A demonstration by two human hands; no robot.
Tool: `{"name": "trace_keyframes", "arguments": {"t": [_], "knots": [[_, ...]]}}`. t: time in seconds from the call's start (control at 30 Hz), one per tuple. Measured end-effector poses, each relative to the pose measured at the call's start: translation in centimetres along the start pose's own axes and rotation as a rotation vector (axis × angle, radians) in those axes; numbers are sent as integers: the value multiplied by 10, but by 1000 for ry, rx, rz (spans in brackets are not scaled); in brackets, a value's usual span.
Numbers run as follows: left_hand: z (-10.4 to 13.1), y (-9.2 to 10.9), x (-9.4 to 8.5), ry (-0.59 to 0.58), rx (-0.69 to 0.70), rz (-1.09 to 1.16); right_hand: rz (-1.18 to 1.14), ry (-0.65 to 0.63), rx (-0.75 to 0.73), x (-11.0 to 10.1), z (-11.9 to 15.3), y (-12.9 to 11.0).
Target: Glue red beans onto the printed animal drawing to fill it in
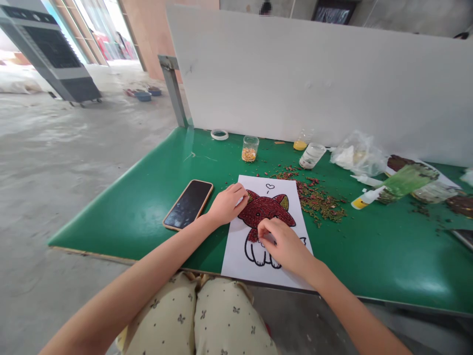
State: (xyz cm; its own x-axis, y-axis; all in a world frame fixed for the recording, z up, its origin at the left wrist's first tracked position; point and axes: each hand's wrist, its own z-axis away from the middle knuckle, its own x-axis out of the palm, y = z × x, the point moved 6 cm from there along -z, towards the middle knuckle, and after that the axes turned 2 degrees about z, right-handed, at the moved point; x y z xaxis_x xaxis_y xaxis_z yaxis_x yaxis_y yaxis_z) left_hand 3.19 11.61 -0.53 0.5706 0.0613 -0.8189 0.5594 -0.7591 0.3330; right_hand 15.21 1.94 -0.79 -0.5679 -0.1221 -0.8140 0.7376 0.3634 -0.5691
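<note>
A white sheet of paper [236, 256] lies on the green table, bearing a black-outlined cartoon animal. Dark red seeds fill the animal's head [264, 209], and its ears have green-yellow patches; the legs are bare outline. At the sheet's left edge, beside one ear, rests my left hand [229, 203] with its fingers curled together. Over the animal's neck, my right hand [283, 241] is closed in a pinch, thumb against fingers. Whatever either hand holds is hidden or too small to name. Loose red and green seeds [325, 204] are scattered right of the paper.
A phone [188, 204] lies left of the sheet. Behind stand a cup of corn kernels [250, 150], a tape roll [219, 134] and a tipped clear cup [312, 156]. To the right are a glue bottle [365, 198], a green bag [410, 181] and a plastic bag [360, 153]. A white board [295, 79] borders the back.
</note>
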Motion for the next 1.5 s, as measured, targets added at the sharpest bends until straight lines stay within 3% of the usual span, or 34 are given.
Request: {"name": "trace_keyframes", "arguments": {"t": [0.57, 0.83, 1.5], "knots": [[0, 0, 1, 5, -9, 1, 23, -58, -21, 3, 3, -6], [0, -1, 2, 3, 1, -13, 1, 3, -7, -2, 6, -9], [0, -1, 2, -12, -10, -8, 78, 6, -61, 7, 2, -12]]}}
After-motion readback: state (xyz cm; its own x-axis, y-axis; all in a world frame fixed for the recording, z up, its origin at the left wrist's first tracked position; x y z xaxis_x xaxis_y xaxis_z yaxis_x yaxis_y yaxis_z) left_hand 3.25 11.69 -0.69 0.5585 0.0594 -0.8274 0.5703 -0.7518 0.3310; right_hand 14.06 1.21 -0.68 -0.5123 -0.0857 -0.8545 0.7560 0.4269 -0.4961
